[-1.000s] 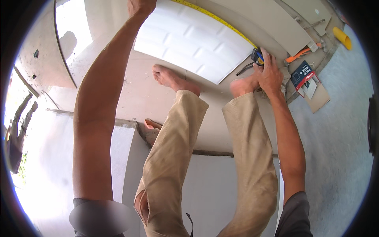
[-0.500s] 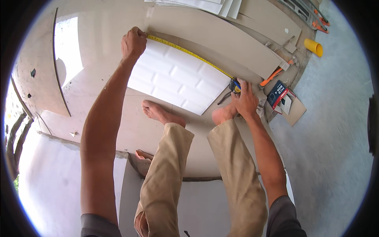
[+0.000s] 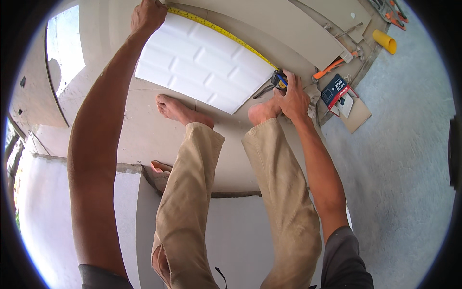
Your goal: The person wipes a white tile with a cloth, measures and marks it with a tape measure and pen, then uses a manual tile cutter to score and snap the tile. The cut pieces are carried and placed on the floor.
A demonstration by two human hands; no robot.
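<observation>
A white wall tile (image 3: 202, 60) with a raised brick pattern lies on the beige floor in front of my feet. Along its far long edge runs the yellow blade of a tape measure (image 3: 224, 32). My left hand (image 3: 148, 18) is closed on the blade's end at the tile's far left corner. At the right corner, my right hand (image 3: 294, 98) grips the black, blue and yellow tape case (image 3: 279, 81), thumb and fingers around it. A dark slim tool (image 3: 263, 90) lies beside the case, partly hidden.
Right of the tile lie an orange-handled hammer (image 3: 337, 67), an opened cardboard box (image 3: 339, 94) and a yellow tube (image 3: 384, 42). Large beige tiles (image 3: 288, 29) lie beyond the tape. My bare feet (image 3: 178, 110) are close to the tile's near edge, and a step edge (image 3: 236, 194) runs below.
The whole view has shifted, so the tile, hands and feet appear higher and farther left. Both hands keep their hold on the tape measure, and the blade stays stretched along the tile's edge.
</observation>
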